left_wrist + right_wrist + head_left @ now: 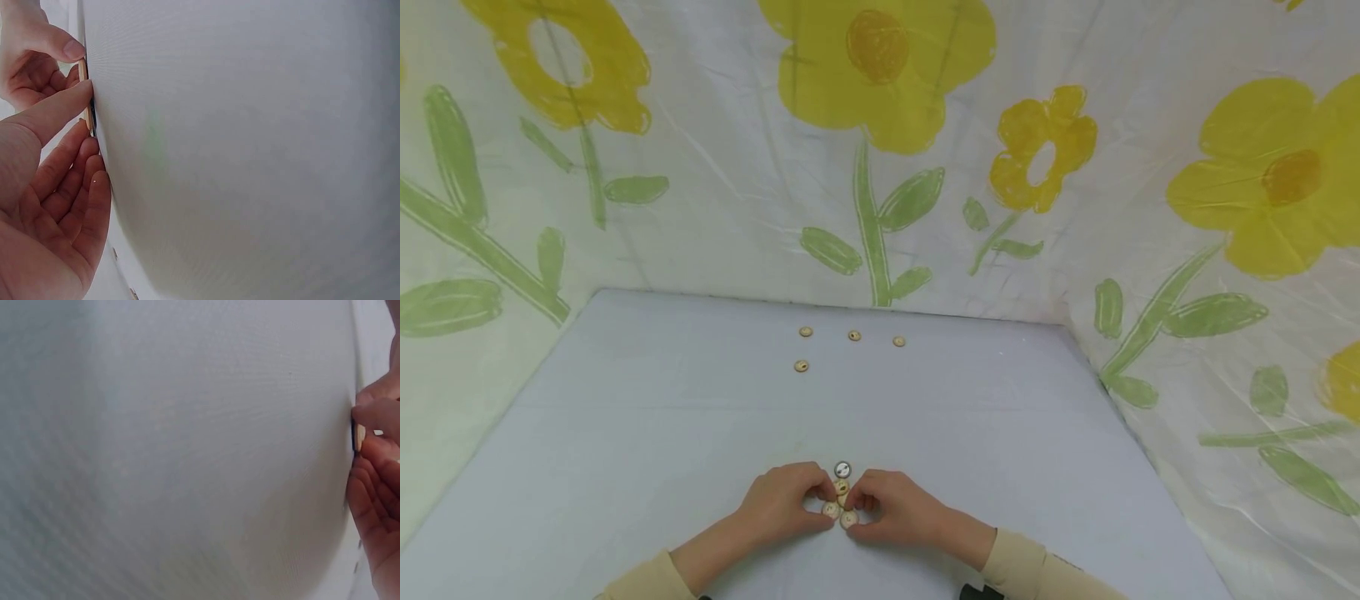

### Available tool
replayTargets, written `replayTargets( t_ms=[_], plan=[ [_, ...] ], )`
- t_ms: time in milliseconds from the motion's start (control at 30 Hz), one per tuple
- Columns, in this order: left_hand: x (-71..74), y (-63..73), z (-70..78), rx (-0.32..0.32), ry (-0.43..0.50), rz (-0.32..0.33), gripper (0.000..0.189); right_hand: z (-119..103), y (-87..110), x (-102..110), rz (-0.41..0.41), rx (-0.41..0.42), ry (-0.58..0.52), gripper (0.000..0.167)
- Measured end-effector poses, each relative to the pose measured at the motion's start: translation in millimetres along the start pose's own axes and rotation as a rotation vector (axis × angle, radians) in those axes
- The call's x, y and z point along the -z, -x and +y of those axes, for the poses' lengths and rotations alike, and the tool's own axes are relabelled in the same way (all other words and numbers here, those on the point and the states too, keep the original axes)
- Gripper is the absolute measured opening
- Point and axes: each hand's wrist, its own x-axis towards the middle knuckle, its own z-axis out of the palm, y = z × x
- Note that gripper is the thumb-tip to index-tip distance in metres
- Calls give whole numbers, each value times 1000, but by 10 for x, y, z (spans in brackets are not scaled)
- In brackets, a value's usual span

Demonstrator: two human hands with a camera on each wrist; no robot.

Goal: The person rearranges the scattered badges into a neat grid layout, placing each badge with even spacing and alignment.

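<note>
In the head view, several small round wooden discs with dark markings sit close together near the table's front. My left hand [782,502] comes in from the left, thumb and index finger pinching the edges of a wooden disc [830,510]. From the other side, my right hand [898,510] pinches a second, paler disc [849,520] between thumb and index finger. Another disc [841,487] lies between the fingertips, partly overlapping one below it. Just beyond is a dark-rimmed, silvery white disc [842,470]. Both wrist views show the discs edge-on, low at the tabletop; their faces are hidden.
Farther back on the pale table [1000,433], three discs stand in a loose row: a left one [806,332], a middle one [854,336] and a right one [898,342]. One more disc [801,366] lies nearer. A flower-printed curtain [722,208] encloses the back and sides.
</note>
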Motion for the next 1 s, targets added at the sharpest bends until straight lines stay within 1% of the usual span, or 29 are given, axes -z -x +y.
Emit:
replayTargets(
  t_ms=[167, 267, 367, 533, 700, 833, 1000],
  plan=[
    [-7, -4, -16, -7, 0, 1, 24, -8, -3, -1, 16, 22, 34, 20],
    [-11, -10, -20, -3, 2, -5, 23, -12, 2, 4, 17, 20, 42, 20],
    [-12, -12, -16, 1, 7, -10, 23, 2, 12, 8, 19, 16, 23, 20],
    [-10, -8, -10, 0, 4, -8, 23, 39, 43, 14, 45, 12, -52, 21],
    [-7, -1, -5, -7, 2, 1, 23, 80, 57, 25, 88, -4, -174, 21],
    [-5, 2, -5, -14, 8, 1, 22, 109, 42, 45, 127, -38, -243, 21],
    [-3, -6, -12, -15, 21, -8, 22, 127, 0, 70, 180, -99, -276, 21]
  ],
)
